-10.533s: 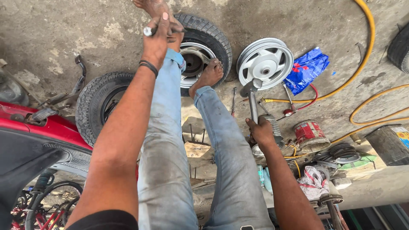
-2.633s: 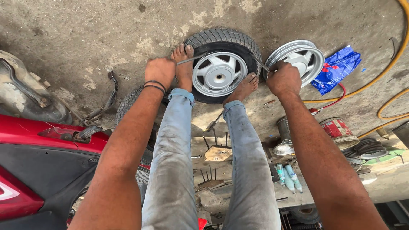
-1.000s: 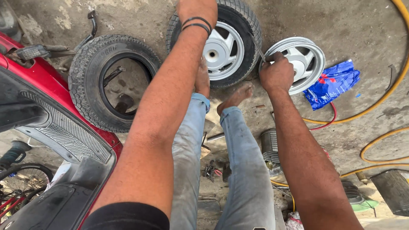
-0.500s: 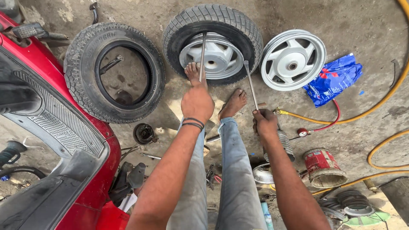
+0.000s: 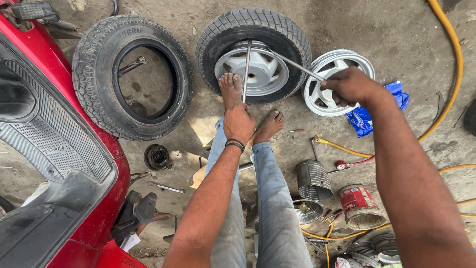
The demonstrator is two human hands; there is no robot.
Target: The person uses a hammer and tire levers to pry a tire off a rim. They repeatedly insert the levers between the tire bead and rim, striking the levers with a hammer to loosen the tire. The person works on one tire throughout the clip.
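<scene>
At the far left, the red body of a scooter (image 5: 59, 164) with a grey ribbed footboard is seen. Just beside it a bare tyre (image 5: 131, 74) without a rim is laid flat on the concrete floor (image 5: 396, 30), and a small round black part (image 5: 157, 157) and a spanner (image 5: 166, 187) are found below the tyre.

In the middle, a tyre mounted on a silver wheel (image 5: 254, 52) is laid flat, and it is pinned at its near edge by a bare foot (image 5: 230, 89); the other foot (image 5: 269, 126) is rested on the floor just below the tyre. The left hand (image 5: 239, 121) is closed around the lower end of a straight tyre lever (image 5: 246, 69), whose upper end is set at the rim near the top of the wheel. A dark band is worn on that wrist.

To the right, the right hand (image 5: 349, 85) is clenched with its fingers together on the end of a second tyre lever (image 5: 292, 64), which is slanted up and left to the rim of the same wheel. Beneath this hand a bare silver rim (image 5: 322, 97) is laid just beside the tyre, with a blue bag (image 5: 369, 119) partly under it.

Further down, a ribbed metal cylinder (image 5: 313, 179), a red tin (image 5: 361, 206) and a yellow hose (image 5: 453, 69) curving along the right edge are seen.
</scene>
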